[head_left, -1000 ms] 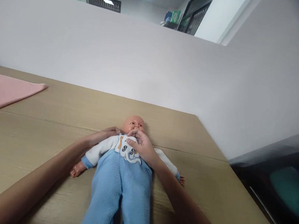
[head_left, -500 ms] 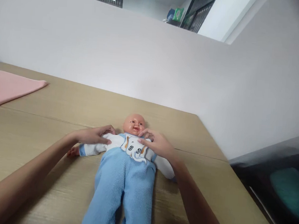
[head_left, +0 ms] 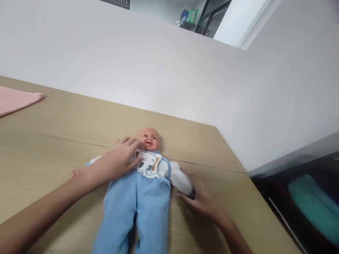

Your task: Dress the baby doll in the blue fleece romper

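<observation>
A baby doll [head_left: 150, 139] lies on its back on the table, head away from me. It wears a white and blue fleece outfit [head_left: 149, 216] with an elephant face [head_left: 146, 166] on the chest. My left hand [head_left: 122, 158] rests across the shoulder and upper chest on the left, fingers apart and thumb at the elephant's edge. That side's sleeve is mostly covered by my wrist; a small doll hand [head_left: 75, 172] shows beyond it. At the right, my right hand [head_left: 200, 197] has its thumb and fingers round the cuff end of the white sleeve [head_left: 181, 180], hiding the doll's other hand.
A pink folded cloth [head_left: 8, 101] lies at the left of the tan table [head_left: 69, 114]. Behind stands a white wall [head_left: 133, 60] with an opening above. Past the table's right edge is a dark space with a teal object [head_left: 319, 207].
My right hand has moved from the doll's chest down and right to the sleeve's cuff end. My left hand has shifted right, onto the chest and shoulder. The view has shifted slightly.
</observation>
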The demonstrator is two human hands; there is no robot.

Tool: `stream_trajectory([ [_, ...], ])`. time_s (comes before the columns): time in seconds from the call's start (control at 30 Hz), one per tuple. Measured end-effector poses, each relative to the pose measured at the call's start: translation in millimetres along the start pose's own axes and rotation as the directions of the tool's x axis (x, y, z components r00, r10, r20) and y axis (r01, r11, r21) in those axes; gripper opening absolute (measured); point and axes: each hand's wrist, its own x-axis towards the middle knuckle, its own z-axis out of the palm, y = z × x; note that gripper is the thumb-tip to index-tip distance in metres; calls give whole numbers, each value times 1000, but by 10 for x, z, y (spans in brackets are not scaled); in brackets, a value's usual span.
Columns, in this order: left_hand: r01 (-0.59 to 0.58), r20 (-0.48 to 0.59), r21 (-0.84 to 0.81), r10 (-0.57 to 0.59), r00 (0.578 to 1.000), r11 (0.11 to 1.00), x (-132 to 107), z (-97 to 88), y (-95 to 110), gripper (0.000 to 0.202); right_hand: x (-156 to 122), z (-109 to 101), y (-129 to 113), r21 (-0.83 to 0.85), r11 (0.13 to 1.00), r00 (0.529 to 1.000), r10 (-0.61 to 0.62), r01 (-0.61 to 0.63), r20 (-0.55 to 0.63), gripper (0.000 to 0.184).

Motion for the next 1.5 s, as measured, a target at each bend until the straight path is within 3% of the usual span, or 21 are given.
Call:
stream_trajectory([
  [0.1,-167,48,-29,169,984,985,262,362,345,17,-161,56,108,107,993,994,67,-58,-81,54],
  [0.17,-184,96,27,181,979,983,426,577,442,13,-154,87,158,210,974,980,119,-84,-161,51],
  [0.27,-166,142,76,155,978,983,560,766,429,13,-61,71,218,313,948,955,140,-53,-263,63],
  [0.47,-337,54,-31,339,939,941,495,762,307,22,240,8,162,416,898,934,17,143,-357,69],
  [0.53,-421,23,-46,422,906,906,459,725,305,30,386,39,93,413,887,915,-26,207,-404,70],
  [0.63,-565,-32,-6,565,824,825,419,682,307,33,600,128,-53,292,911,892,-149,292,-426,60],
  [0.77,-684,-145,122,694,705,720,367,670,277,29,765,308,-271,27,874,837,-454,484,-307,44],
  [0.87,-689,-235,132,698,677,713,336,688,253,30,768,446,-364,-48,784,766,-615,618,-185,41],
  [0.9,-683,-258,101,682,684,723,331,695,252,31,753,476,-375,-46,786,770,-614,616,-173,48],
  [1.0,-652,-315,-80,601,734,754,341,707,269,27,704,494,-368,2,859,845,-504,512,-177,74],
  [1.03,-632,-327,-162,563,759,758,350,706,280,24,691,479,-361,10,872,861,-482,490,-166,74],
  [1.13,-525,-320,-400,422,848,751,386,692,306,20,667,415,-352,-12,865,860,-500,501,-107,45],
  [1.3,-196,-117,-703,161,980,684,449,691,275,30,589,316,-373,25,866,866,-499,500,-42,36],
  [1.4,-9,43,-774,66,997,633,491,723,227,40,521,296,-374,125,894,901,-434,431,1,26],
  [1.5,32,101,-756,69,992,653,509,761,204,41,464,390,-355,361,886,952,-307,291,-14,29],
])
